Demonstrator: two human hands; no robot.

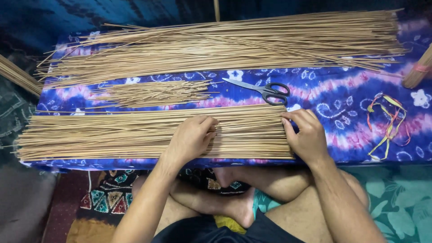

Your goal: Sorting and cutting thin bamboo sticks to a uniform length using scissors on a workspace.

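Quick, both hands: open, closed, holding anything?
Left hand: fingers curled, resting on the near flat bundle of thin tan sticks, grip unclear.
Right hand: open, pressed against the bundle's end.

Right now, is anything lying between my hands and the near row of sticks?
No. The left hand rests on the near row of sticks, and the right hand presses against its right end. The scissors lie beyond the row, out of the way.

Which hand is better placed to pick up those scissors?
Probably the right hand: it rests at the end of the near stick bundle, just below the scissors. The left hand lies mid-bundle, farther off.
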